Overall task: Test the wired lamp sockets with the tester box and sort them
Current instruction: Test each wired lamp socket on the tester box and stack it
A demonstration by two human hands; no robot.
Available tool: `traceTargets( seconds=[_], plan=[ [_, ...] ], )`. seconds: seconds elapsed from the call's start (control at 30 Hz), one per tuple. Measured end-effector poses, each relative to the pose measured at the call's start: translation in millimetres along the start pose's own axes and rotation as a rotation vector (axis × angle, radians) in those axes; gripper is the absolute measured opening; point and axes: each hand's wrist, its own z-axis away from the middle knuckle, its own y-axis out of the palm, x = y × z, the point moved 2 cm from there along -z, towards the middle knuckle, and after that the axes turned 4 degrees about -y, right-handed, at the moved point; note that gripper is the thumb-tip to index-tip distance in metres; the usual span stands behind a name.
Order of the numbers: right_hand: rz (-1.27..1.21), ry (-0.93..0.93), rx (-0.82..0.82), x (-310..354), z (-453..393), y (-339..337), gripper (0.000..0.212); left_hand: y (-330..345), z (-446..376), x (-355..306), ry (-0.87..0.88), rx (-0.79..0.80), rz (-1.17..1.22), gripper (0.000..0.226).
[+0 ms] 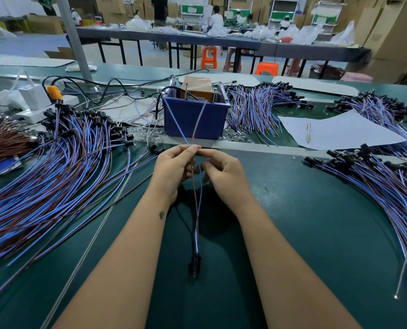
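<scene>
One wired lamp socket (pixel 196 264) hangs low between my forearms, black, with a small red glow at its tip. Its blue and brown wires (pixel 197 210) run up into both hands. My left hand (pixel 174 169) and my right hand (pixel 224 176) pinch the wires together at one spot, fingertips touching. From there the blue and brown wire ends reach forward into the blue tester box (pixel 193 119), which holds an orange-brown unit and upright metal contacts.
A big fan of wired sockets (pixel 55 162) covers the left of the green table (pixel 304 222); another pile (pixel 375 186) curves along the right. More bundles (pixel 257 108) lie right of the box. A white sheet with a pen (pixel 335 131) lies far right.
</scene>
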Motion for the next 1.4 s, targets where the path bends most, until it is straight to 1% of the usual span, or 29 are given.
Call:
traceTargets(
  seconds=[0.07, 0.13, 0.2, 0.23, 0.3, 0.37, 0.4, 0.43, 0.5, 0.57, 0.63, 0.7, 0.77, 0.83, 0.9, 0.93, 0.97, 1.03, 1.1, 1.17, 1.27, 1.33, 1.4],
  plan=[
    [0.031, -0.02, 0.08, 0, 1, 1, 0.056, 0, 0, -2, -0.031, -0.025, 0.152, 0.015],
    [-0.012, -0.016, 0.17, -2, 2, 3, 0.069, -1, -1, -4, -0.049, -0.055, 0.293, 0.019],
    [-0.071, -0.004, 0.203, -4, 2, 5, 0.072, -4, -2, -3, -0.055, -0.096, 0.372, 0.022],
    [-0.093, -0.007, 0.198, -4, 2, 6, 0.066, -5, -3, -3, -0.052, -0.116, 0.378, 0.022],
    [-0.163, -0.003, 0.143, -3, 1, 5, 0.046, -7, -4, 0, -0.029, -0.149, 0.357, 0.021],
    [-0.21, -0.011, 0.042, -1, 0, 0, 0.027, -7, -6, 3, 0.006, -0.169, 0.341, 0.019],
    [-0.212, -0.008, -0.014, -1, 0, -3, 0.02, -6, -7, 4, 0.018, -0.179, 0.322, 0.018],
    [-0.221, 0.019, -0.073, -2, 0, -6, 0.017, -6, -7, 6, 0.028, -0.192, 0.289, 0.018],
    [-0.299, 0.124, -0.208, -5, -1, -11, 0.021, -4, -8, 10, 0.054, -0.215, 0.186, 0.018],
    [-0.384, 0.197, -0.302, -9, -1, -14, 0.023, -3, -8, 14, 0.104, -0.231, 0.019, 0.017],
    [-0.471, 0.232, -0.356, -11, -1, -16, 0.019, -3, -6, 15, 0.2, -0.239, -0.223, 0.014],
    [-0.564, 0.254, -0.419, -12, -1, -19, 0.018, 1, 1, 13, 0.344, -0.199, -0.44, 0.013],
    [-0.608, 0.275, -0.501, -13, -2, -24, 0.021, 9, 12, 10, 0.479, -0.094, -0.58, 0.013],
    [-0.579, 0.287, -0.592, -15, -2, -30, 0.026, 20, 23, 11, 0.575, 0.053, -0.696, 0.008],
    [-0.558, 0.275, -0.662, -15, -1, -40, 0.029, 30, 32, 11, 0.635, 0.225, -0.813, 0.002],
    [-0.529, 0.27, -0.672, -15, 1, -45, 0.029, 34, 36, 12, 0.641, 0.307, -0.855, 0.004],
    [-0.453, 0.271, -0.662, -16, 2, -52, 0.029, 37, 38, 13, 0.636, 0.374, -0.902, 0.008],
    [-0.132, 0.286, -0.596, -17, 6, -68, 0.027, 43, 41, 14, 0.628, 0.451, -1.005, 0.019],
    [0.274, 0.289, -0.485, -19, 8, -89, 0.022, 44, 42, 16, 0.607, 0.465, -1.049, 0.023],
    [0.581, 0.322, -0.37, -21, 12, -109, 0.023, 43, 41, 16, 0.571, 0.445, -1.044, 0.025],
    [0.886, 0.387, -0.242, -21, 19, -136, 0.023, 43, 39, 16, 0.54, 0.422, -1.018, 0.025],
    [1.079, 0.413, -0.189, -21, 25, -151, 0.021, 42, 38, 17, 0.512, 0.407, -1.001, 0.025],
    [1.26, 0.4, -0.154, -20, 31, -163, 0.015, 40, 36, 18, 0.478, 0.383, -0.978, 0.025]
  ],
)
